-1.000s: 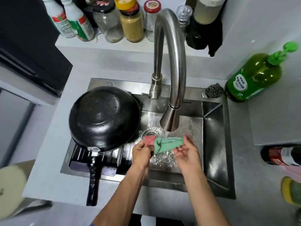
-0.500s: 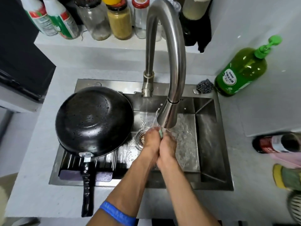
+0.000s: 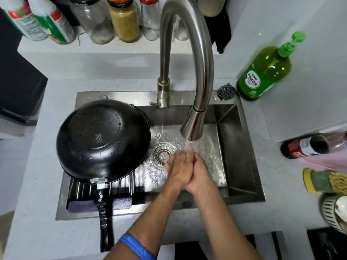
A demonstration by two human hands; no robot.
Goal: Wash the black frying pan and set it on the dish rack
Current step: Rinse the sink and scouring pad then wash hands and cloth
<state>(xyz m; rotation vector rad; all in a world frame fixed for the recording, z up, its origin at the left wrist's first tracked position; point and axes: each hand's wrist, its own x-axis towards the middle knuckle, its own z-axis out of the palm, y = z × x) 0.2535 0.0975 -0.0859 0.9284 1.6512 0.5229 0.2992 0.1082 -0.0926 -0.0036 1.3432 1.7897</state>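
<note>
The black frying pan (image 3: 102, 141) lies upside down on the dark slatted dish rack (image 3: 122, 186) over the left part of the steel sink (image 3: 242, 166). Its wet bottom faces up and its handle (image 3: 105, 218) points toward me over the sink's front edge. My left hand (image 3: 179, 167) and my right hand (image 3: 200, 171) are pressed palm to palm under the stream from the faucet (image 3: 193, 126), fingers stretched toward the water. No cloth shows between them. Both hands are right of the pan and apart from it.
A drain (image 3: 163, 152) sits just left of my hands. A steel scourer (image 3: 226, 91) and a green soap bottle (image 3: 264, 72) stand at the sink's back right. Jars and bottles line the back ledge (image 3: 124, 21). More bottles (image 3: 309, 147) lie on the right counter.
One second ago my hands held a green and pink cloth stretched between them. They then closed together under the tap, and the cloth is now out of sight. The pan has not moved.
</note>
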